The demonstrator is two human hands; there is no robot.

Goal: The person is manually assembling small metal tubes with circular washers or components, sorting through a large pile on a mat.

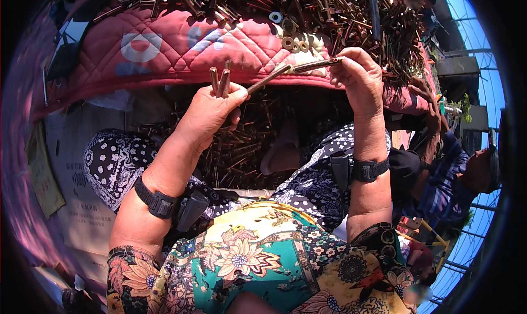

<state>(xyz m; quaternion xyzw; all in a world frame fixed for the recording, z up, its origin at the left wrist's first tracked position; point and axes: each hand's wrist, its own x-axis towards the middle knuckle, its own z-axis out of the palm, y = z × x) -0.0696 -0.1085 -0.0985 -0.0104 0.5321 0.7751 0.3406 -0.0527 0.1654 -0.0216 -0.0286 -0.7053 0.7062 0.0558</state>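
My left hand [211, 108] is closed around a small bunch of brass-coloured threaded bolts [223, 83], whose ends stick up above the fist. From its thumb side a longer metal rod [269, 79] slants up to the right. My right hand [359, 80] pinches a slim, shiny metal piece [315, 65], perhaps a sleeve, between thumb and fingertips. This piece points left, and its tip meets or nearly meets the rod's end; I cannot tell whether they are joined. Both hands are above the near edge of a red quilted cloth [181, 56].
A large heap of metal bolts [329, 12] covers the cloth beyond my hands. Several washers [287, 43] lie at its near edge. More loose bolts [241, 155] lie below, between my knees. Cardboard [82, 166] is on the left. Another person [450, 171] sits at the right, reaching toward the heap.
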